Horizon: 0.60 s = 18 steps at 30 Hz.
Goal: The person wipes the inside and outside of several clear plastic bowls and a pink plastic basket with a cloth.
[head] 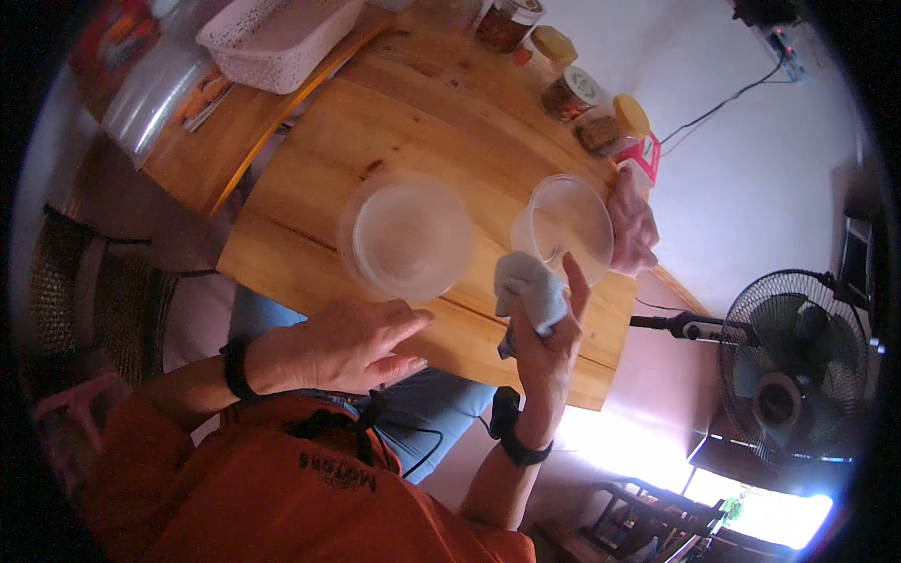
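Note:
On the wooden table (303, 190) stand two clear plastic containers. The left round container (412, 236) looks blurred and lies just beyond my left hand (338, 345), which holds nothing, its thumb and fingers apart. My right hand (545, 338) grips a pale blue-grey cloth (531, 288), with one finger raised beside it. Cloth and fingers overlap the near rim of the right container (570, 225); whether they touch it I cannot tell. A darker end of cloth hangs below my right palm.
Several lidded jars (570, 95) line the wall edge, beside a red and white box (642, 160) and a crumpled pink cloth (631, 225). A pink plastic basket (281, 46) sits upper left. A standing fan (792, 366) is at the right, a woven chair (127, 310) at the left.

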{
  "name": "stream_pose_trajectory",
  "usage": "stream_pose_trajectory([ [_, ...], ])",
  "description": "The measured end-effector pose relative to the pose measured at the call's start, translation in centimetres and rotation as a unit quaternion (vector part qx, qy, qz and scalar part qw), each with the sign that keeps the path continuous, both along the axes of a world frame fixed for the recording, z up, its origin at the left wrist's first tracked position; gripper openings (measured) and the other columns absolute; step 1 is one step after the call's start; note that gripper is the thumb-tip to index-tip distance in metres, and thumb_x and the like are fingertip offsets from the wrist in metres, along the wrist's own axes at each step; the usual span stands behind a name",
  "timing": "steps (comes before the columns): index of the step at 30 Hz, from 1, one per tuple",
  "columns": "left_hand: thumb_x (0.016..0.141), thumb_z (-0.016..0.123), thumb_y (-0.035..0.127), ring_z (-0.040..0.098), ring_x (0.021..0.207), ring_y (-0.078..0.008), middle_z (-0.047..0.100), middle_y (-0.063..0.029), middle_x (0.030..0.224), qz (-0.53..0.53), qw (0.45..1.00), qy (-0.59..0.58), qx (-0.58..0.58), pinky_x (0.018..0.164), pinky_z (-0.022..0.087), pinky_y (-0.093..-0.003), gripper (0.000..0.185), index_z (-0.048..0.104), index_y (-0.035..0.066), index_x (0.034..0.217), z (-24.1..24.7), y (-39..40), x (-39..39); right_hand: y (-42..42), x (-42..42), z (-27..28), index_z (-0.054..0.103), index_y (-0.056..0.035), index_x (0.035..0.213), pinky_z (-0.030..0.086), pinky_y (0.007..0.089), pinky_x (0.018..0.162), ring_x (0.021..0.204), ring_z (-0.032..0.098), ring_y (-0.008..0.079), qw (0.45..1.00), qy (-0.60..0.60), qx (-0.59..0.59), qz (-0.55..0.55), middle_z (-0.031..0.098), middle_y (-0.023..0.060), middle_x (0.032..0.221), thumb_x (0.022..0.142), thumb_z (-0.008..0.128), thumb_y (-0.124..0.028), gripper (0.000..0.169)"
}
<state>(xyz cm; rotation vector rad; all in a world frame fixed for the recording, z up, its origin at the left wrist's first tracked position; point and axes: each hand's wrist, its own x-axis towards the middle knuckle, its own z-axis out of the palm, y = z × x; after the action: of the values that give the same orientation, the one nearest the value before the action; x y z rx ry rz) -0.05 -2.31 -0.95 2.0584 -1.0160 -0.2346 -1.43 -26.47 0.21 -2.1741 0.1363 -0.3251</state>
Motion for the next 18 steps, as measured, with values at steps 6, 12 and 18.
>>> stream_pose_trajectory([
  [6,0.087,0.061,0.024,0.062,0.087,-0.0373,0.054,-0.0226,0.117,0.063,0.998,-0.006,0.000,0.071,0.053,-0.0398,0.045,0.045,-0.001,0.121,-0.7,0.5,1.6,-0.3,1.8,0.1,0.062,-0.0038,0.111,0.051,0.0413,0.082,0.108,0.056,0.0386,0.988,0.051,-0.141,0.040,0.040,0.0198,0.137,0.079,0.065,-0.008,0.032],
  [12,0.086,0.064,0.021,0.061,0.090,-0.0353,0.052,-0.0228,0.120,0.078,0.997,0.017,-0.017,0.073,0.052,-0.0377,0.051,0.042,-0.003,0.125,-0.6,0.8,1.9,-0.3,2.0,-0.4,0.059,-0.0057,0.112,0.050,0.0426,0.081,0.103,0.057,0.0397,0.981,0.055,-0.182,0.042,0.050,0.0157,0.126,0.076,0.063,-0.003,0.036],
  [18,0.088,0.063,0.025,0.057,0.102,-0.0286,0.050,-0.0196,0.123,0.088,0.971,0.213,-0.064,0.077,0.051,-0.0348,0.050,0.043,-0.002,0.126,-0.1,1.0,1.4,1.3,0.6,2.3,0.060,-0.0036,0.110,0.050,0.0393,0.082,0.100,0.059,0.0367,0.994,-0.003,-0.109,0.019,0.056,0.0148,0.114,0.070,0.062,0.005,0.041],
])
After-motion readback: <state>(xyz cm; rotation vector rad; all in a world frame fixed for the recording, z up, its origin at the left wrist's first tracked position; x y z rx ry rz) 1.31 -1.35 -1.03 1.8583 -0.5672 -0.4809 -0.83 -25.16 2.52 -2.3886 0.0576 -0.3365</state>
